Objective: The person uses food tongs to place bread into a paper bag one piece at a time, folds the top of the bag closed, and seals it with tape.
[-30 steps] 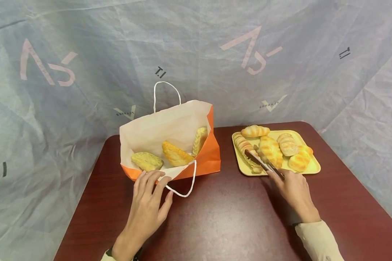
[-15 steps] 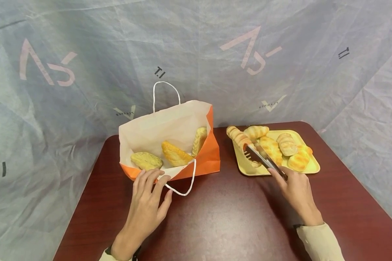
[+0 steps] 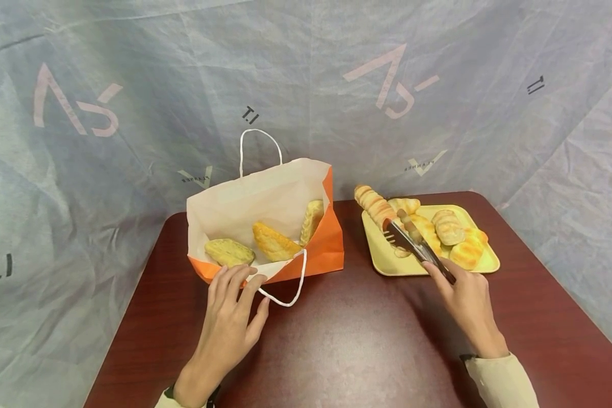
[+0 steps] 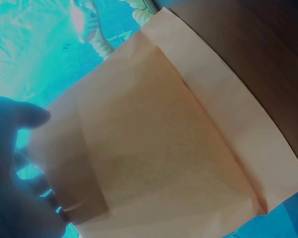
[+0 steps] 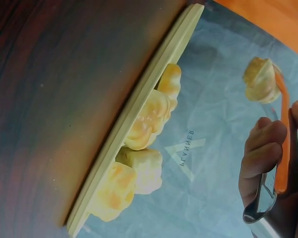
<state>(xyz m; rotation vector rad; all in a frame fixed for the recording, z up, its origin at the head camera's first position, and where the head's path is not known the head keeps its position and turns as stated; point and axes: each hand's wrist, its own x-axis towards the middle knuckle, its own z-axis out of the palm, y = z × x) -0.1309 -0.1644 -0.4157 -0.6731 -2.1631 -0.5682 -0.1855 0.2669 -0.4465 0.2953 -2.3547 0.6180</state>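
My right hand (image 3: pixel 469 300) grips a pair of metal tongs (image 3: pixel 413 241) with dark ends. Between their tips is a long, ridged spiral bread roll (image 3: pixel 374 205), tilted and raised over the yellow tray's left side; its end (image 5: pixel 260 82) shows clear of the tray in the right wrist view. On the tray (image 3: pixel 387 267) lie several other breads, among them a round bun (image 3: pixel 466 249). My left hand (image 3: pixel 229 323) rests relaxed fingers on the front rim of an orange and white paper bag (image 3: pixel 326 243), thumb apart. Inside are a greenish bread (image 3: pixel 229 252), a golden one (image 3: pixel 275 241) and a braided one (image 3: pixel 312 221).
One white bag handle (image 3: pixel 260 131) stands up at the back; the other (image 3: pixel 301 283) hangs over the front near my left thumb. Bag and tray stand apart on a dark red-brown table (image 3: pixel 347 340). Grey printed sheeting (image 3: pixel 306 73) closes off the back and sides.
The tongs have closed on the spiral roll and lifted it off the tray, its far end swinging up and left. My right hand has shifted slightly; the left hand and bag stay put.
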